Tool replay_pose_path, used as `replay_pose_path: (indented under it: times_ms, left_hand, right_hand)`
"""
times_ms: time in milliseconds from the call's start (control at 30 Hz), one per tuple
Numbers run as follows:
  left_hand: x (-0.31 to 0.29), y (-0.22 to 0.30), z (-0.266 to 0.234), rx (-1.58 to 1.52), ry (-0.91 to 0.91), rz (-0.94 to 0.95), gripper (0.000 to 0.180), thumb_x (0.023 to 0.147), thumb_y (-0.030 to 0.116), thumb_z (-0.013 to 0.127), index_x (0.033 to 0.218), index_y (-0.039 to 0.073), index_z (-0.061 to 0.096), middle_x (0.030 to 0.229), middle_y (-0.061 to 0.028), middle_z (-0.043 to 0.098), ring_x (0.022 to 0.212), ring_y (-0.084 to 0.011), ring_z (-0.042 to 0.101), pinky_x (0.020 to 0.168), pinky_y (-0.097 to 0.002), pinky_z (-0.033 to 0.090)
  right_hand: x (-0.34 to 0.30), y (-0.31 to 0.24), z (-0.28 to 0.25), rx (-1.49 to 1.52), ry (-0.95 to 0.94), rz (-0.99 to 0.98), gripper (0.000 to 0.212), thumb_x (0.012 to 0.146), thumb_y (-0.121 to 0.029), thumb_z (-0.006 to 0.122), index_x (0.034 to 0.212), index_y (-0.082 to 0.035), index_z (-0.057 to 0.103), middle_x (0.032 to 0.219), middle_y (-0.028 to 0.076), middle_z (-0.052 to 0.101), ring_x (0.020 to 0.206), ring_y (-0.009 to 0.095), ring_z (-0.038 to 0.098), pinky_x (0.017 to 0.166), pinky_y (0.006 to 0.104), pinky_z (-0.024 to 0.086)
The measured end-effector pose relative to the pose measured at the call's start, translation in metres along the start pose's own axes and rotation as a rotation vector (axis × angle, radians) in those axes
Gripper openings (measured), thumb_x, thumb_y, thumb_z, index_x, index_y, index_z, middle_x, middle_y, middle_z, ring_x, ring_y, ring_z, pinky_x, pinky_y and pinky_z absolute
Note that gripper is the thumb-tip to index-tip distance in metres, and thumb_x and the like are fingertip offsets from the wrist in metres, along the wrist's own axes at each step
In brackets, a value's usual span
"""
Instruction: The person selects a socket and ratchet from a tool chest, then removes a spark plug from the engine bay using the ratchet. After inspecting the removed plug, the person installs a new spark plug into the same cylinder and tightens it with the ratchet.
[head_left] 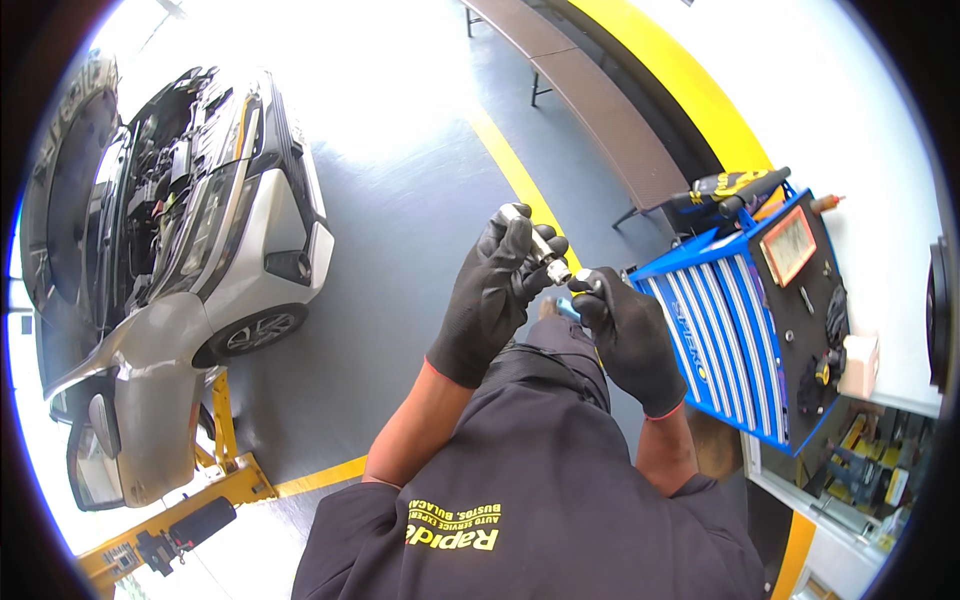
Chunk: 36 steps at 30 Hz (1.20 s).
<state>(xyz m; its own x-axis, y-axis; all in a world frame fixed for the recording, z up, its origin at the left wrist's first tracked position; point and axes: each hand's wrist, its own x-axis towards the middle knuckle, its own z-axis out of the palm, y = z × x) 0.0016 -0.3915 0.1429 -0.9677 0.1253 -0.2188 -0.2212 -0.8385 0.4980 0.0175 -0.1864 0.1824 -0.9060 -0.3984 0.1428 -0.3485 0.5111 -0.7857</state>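
In the head view, the person's left hand [485,300], in a black work glove with red edge, is bent around a slim silvery metal part [555,268], which the thumb and the fingers grip in the middle of the scene, in front of the body. This part lies aslant, its wider collar end pointing to the right and near side; its exact kind I cannot tell. The right hand [632,345], gloved in the same manner, is just beside this end, with the fingers curled inward and the thumb close to them. Something small and pale shows at its fingertips, but I cannot tell if the hand has hold of it. Both forearms come from the near side, over a dark shirt [500,510] with yellow printing. On the left stands a silver-beige car [165,335] with its engine bay [170,165] uncovered, and near to it is a yellow vehicle lift [215,495]. A yellow line [505,160] crosses the grey floor [390,200]. On the far right there is a long brown bench [610,110]. Nearer on the right, a blue tool cabinet [720,320] carries a panel air filter [788,245] with orange frame on its dark top. A pale box [859,365] is beside this top, on the right.
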Motion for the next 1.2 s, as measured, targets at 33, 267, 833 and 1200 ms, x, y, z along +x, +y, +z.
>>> replay_pose_path:
  times_ms: [33, 267, 833, 1200]
  left_hand:
    - [0.007, 0.007, -0.003, 0.019, 0.037, 0.049, 0.046, 0.115, 0.034, 0.066, 0.147, 0.005, 0.050, 0.121, -0.0120, 0.069, 0.107, -0.0227, 0.076, 0.090, -0.0337, 0.069]
    - [0.076, 0.060, 0.004, 0.239, 0.113, 0.308, 0.027, 0.115, 0.020, 0.066, 0.138, 0.010, 0.054, 0.122, -0.0090, 0.069, 0.121, -0.0265, 0.074, 0.103, -0.0401, 0.067]
    - [0.294, 0.132, -0.015, -0.519, -0.217, -0.074, 0.033, 0.122, 0.019, 0.044, 0.148, 0.000, 0.053, 0.131, -0.0154, 0.068, 0.139, -0.0291, 0.063, 0.103, -0.0425, 0.065]
    - [0.198, 0.090, 0.054, 0.912, -0.137, 0.078, 0.011, 0.107, 0.011, 0.072, 0.104, 0.000, 0.070, 0.082, 0.0003, 0.066, 0.066, -0.0029, 0.055, 0.055, -0.0214, 0.040]
  right_hand:
    - [0.016, -0.003, 0.002, -0.036, -0.049, -0.001, 0.028, 0.111, -0.026, 0.069, 0.121, 0.000, 0.067, 0.091, 0.021, 0.075, 0.081, 0.042, 0.075, 0.068, 0.0489, 0.055]
    - [0.131, 0.025, 0.012, -0.167, -0.082, -0.106, 0.027, 0.109, -0.028, 0.072, 0.107, -0.003, 0.062, 0.074, 0.018, 0.069, 0.067, 0.038, 0.071, 0.058, 0.0492, 0.051]
    - [0.337, 0.063, -0.064, 0.635, -0.136, 0.300, 0.045, 0.120, -0.033, 0.057, 0.140, 0.006, 0.066, 0.091, 0.004, 0.060, 0.084, 0.009, 0.054, 0.076, 0.0291, 0.051]
    - [0.202, 0.043, -0.008, -0.019, 0.152, -0.015, 0.011, 0.103, -0.016, 0.069, 0.104, -0.005, 0.073, 0.101, 0.019, 0.074, 0.101, 0.040, 0.073, 0.085, 0.0529, 0.057]
